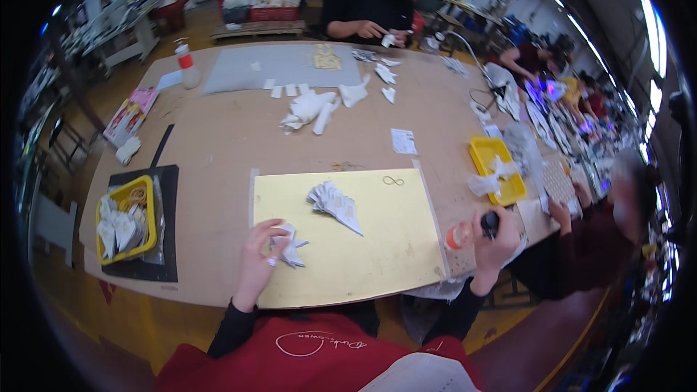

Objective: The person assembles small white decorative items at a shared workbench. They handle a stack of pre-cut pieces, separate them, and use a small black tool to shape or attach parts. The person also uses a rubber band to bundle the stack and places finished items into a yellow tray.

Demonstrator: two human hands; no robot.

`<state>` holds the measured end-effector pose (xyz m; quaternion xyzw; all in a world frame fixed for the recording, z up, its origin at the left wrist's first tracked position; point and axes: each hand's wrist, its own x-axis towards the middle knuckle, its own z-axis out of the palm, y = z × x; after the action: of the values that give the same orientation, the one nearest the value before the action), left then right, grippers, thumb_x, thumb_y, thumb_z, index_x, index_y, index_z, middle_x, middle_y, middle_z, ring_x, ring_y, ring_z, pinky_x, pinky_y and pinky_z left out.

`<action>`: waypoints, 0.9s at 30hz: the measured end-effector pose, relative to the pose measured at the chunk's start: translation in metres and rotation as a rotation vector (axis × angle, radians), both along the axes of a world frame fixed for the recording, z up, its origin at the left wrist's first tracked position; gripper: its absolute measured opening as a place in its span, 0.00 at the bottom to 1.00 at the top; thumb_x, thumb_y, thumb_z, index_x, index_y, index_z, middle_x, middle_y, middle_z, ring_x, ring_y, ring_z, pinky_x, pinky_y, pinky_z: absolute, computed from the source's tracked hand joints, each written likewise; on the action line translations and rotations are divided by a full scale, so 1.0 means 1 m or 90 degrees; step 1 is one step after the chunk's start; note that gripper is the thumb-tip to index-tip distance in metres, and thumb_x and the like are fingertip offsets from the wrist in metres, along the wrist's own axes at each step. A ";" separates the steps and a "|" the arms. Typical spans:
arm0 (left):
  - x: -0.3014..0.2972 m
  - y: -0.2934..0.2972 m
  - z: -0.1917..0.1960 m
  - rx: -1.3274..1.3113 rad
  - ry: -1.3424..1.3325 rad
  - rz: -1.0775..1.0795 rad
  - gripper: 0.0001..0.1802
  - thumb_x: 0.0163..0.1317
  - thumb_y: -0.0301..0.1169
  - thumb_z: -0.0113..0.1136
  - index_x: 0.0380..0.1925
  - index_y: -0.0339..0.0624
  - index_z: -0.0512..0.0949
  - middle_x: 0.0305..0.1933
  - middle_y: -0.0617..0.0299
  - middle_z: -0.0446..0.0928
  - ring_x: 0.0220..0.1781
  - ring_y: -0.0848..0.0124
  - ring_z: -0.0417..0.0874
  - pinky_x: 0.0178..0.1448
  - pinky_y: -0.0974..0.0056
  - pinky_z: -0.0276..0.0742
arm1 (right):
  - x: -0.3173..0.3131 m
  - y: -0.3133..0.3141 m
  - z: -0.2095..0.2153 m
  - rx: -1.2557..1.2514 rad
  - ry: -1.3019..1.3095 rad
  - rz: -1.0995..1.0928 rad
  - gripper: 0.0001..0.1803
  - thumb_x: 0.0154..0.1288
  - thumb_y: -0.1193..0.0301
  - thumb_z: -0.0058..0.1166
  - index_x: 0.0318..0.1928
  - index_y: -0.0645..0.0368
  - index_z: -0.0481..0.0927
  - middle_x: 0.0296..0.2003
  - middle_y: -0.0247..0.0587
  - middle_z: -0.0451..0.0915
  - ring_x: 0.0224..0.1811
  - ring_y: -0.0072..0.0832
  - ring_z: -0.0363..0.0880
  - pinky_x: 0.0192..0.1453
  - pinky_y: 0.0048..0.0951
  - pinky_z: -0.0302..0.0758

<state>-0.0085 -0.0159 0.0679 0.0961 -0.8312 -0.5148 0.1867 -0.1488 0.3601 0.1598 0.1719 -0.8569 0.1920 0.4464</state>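
Observation:
My left hand (255, 255) is low over the left part of a pale yellow board (385, 261), fingers curved and apart. Right at its fingertips lie some white, pointed flat pieces (293, 248); no grip on them shows. A fanned stack of similar white pieces (332, 203) rests near the middle of the board. Past the board's right edge, my right hand (498, 248) is closed around a black round-topped thing (490, 223), whose lower part the hand hides. Just left of that hand is a small clear container with an orange-red band (459, 236).
A yellow basket (150, 210) of white pieces sits on a black mat at left. Another yellow basket (517, 187) stands at right. White scraps (308, 107) and a pump bottle (187, 69) are farther back. Co-workers sit opposite and at right. A rubber band (393, 181) lies on the board.

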 end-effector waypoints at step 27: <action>0.019 0.039 0.023 0.242 -0.203 -0.755 0.24 0.53 0.35 0.72 0.49 0.39 0.76 0.34 0.65 0.78 0.35 0.76 0.77 0.42 0.69 0.74 | 0.049 -0.125 0.022 0.267 -0.019 0.912 0.31 0.50 0.43 0.64 0.18 0.53 0.64 0.20 0.30 0.65 0.18 0.24 0.67 0.23 0.22 0.62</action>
<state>0.0103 0.0236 0.0907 -0.2735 -0.6551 -0.6481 -0.2758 -0.0999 0.2354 0.1814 0.7669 -0.5600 0.2708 0.1580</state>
